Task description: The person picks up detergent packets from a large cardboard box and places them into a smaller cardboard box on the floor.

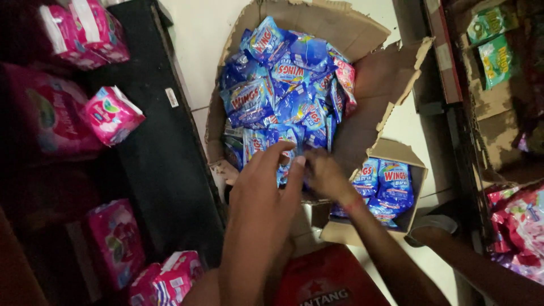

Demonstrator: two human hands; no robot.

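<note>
Both hands dig into the blue plastic sachets (283, 93) piled in the torn brown cardboard box (362, 119) on the floor. Left hand (263, 195) spread wide; right hand (324, 175) blurry, grip hard to tell.

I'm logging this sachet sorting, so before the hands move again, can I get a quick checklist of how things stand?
1. Left hand on the blue sachets at the pile's near edge: ok.
2. Right hand reaching the same sachets: ok.
3. Firm grasp on a sachet: cannot tell, fingers overlap and blur.
4. Torn cardboard box holds the pile: ok, though its side is ripped open.
5. Small carton has room: ok, a few sachets inside.
6. Pink packs clear of the hands: ok.
</note>
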